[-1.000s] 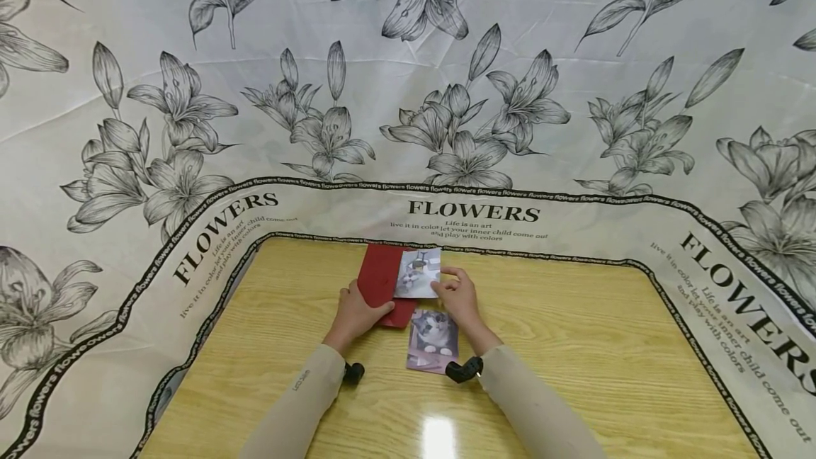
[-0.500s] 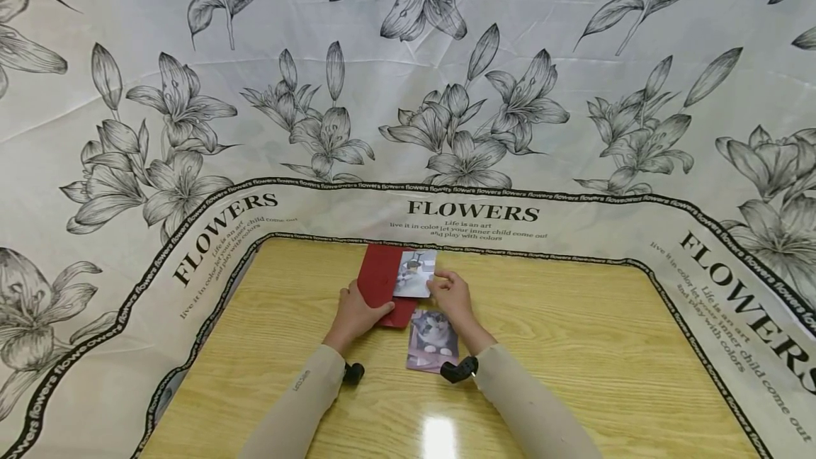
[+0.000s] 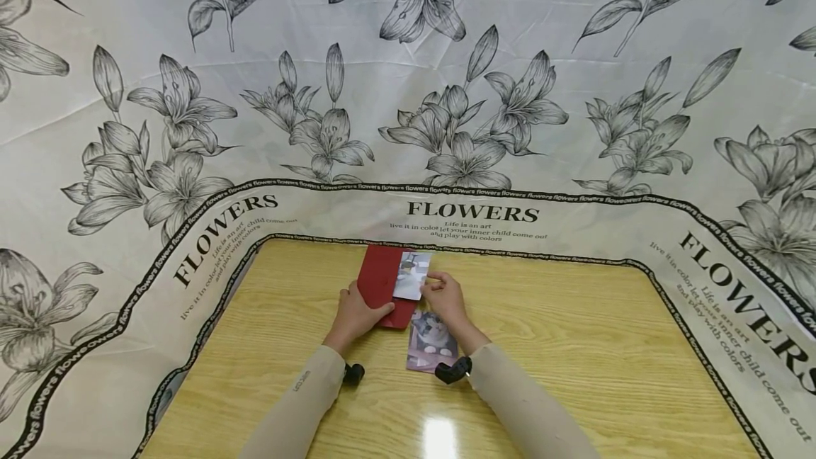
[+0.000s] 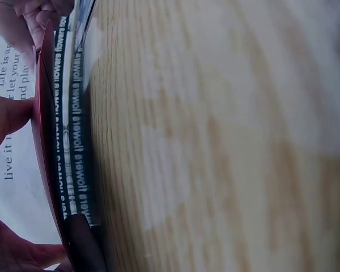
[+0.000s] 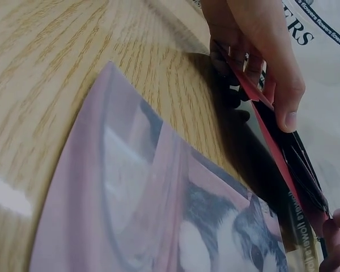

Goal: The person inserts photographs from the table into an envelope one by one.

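My left hand (image 3: 353,312) grips a red envelope (image 3: 376,278), thumb over its front and fingers beneath. In the left wrist view the thumb (image 4: 14,116) presses the edge of the envelope (image 4: 42,136), which is lifted off the table. A photo print (image 3: 413,276) sticks out of the envelope's right side. My right hand (image 3: 446,297) pinches that photo at its right edge. In the right wrist view the envelope's open side (image 5: 272,133) faces the right fingertips (image 5: 335,243). A cat photo (image 3: 431,342) lies below, partly covered by the right hand and wrist.
The wood-grain table (image 3: 548,346) extends around both hands. A white flower-print cloth (image 3: 472,140) hangs behind and at the sides, its black border along the table's far edge. Black wrist devices (image 3: 454,372) sit at both cuffs.
My right hand has moved left with the photo, and less of the photo shows beside the red envelope. The left hand and envelope have stayed in place.
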A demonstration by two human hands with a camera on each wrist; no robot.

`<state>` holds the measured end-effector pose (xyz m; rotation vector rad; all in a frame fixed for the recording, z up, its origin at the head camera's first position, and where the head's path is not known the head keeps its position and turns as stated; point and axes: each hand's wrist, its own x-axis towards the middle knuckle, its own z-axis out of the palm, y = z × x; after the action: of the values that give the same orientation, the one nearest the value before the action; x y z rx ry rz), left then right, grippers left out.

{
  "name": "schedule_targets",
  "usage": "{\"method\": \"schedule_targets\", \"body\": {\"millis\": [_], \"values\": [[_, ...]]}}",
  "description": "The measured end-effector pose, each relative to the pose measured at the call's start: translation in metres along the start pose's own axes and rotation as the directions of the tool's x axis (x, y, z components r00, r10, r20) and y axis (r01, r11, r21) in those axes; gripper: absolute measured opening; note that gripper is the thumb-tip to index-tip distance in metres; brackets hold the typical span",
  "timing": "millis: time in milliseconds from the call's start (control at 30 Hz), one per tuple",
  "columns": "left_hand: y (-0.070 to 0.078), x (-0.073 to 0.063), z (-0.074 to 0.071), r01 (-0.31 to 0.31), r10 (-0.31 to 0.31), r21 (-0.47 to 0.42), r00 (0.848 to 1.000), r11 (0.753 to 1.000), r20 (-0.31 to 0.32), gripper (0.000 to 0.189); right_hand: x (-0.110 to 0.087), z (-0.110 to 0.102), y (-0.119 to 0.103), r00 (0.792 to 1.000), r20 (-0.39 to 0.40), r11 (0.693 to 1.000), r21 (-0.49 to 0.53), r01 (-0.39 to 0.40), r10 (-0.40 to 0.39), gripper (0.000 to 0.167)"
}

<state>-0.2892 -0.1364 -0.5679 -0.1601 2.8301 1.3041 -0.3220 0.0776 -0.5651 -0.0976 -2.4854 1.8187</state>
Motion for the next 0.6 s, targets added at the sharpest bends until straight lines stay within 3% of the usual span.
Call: {"method": "schedule_targets", "body": {"millis": [600], "values": [[0.0003,-0.0015,-0.0010,-0.008,0.007,-0.019,1.000,1.000,-0.012,0.107,-0.0055,0.0100,-0.0048,0.995,-0.013,0.994,-0.053,0.096,-0.097,0.043]]}}
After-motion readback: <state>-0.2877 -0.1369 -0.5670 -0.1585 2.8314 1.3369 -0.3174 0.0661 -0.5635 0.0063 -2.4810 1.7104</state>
